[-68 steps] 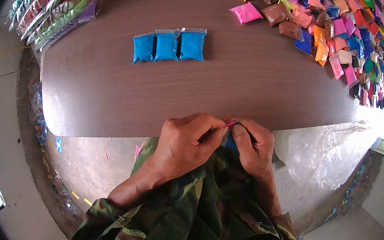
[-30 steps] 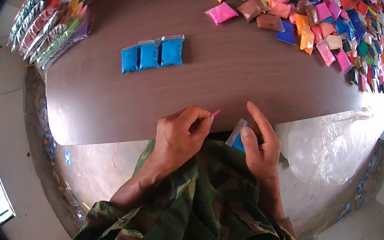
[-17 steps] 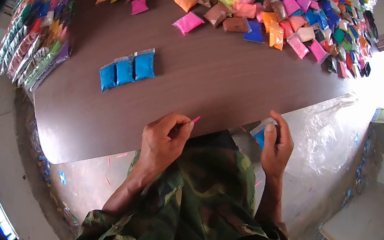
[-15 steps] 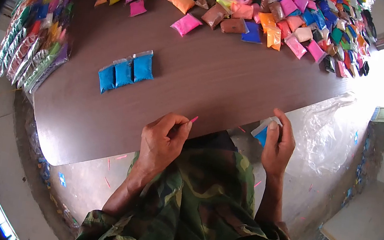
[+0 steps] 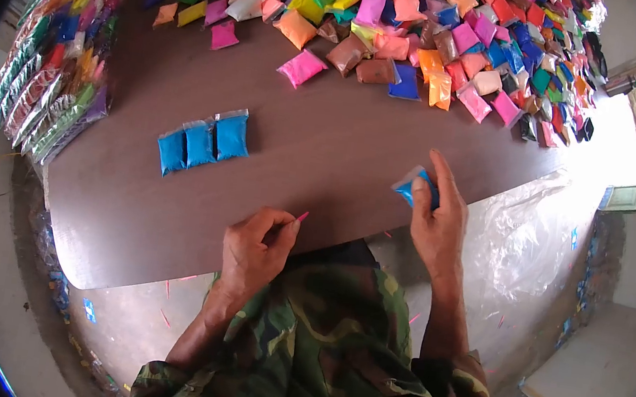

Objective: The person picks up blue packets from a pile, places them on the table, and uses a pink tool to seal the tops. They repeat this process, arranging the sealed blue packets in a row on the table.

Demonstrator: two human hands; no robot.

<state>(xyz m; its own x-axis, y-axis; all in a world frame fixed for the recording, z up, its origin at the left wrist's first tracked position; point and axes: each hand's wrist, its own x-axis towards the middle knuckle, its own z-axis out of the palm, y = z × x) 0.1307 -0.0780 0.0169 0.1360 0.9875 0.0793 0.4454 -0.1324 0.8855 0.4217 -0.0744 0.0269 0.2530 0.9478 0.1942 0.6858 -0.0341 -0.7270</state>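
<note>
My left hand (image 5: 253, 250) is closed in a pinch near the front edge of the table, with a thin pink strip (image 5: 303, 217) sticking out past the thumb and forefinger. Over the table to the right, my right hand (image 5: 442, 223) grips a small clear packet of blue material (image 5: 406, 186) between thumb and fingers, the forefinger stretched out. Part of that packet is hidden behind the thumb. Left of centre, three blue packets (image 5: 199, 143) lie side by side in a slightly slanted row on the brown table (image 5: 300, 148).
A large heap of small packets in many colours (image 5: 375, 9) covers the far side of the table. Bigger clear bags of coloured packets (image 5: 55, 59) are stacked at the left edge. Clear plastic sheeting (image 5: 514, 232) hangs beyond the right edge. Pink strips and scraps lie on the floor.
My right hand has come up and left from beyond the table's edge to over the tabletop, carrying the blue packet. My left hand keeps its pinch. The whole view has shifted slightly.
</note>
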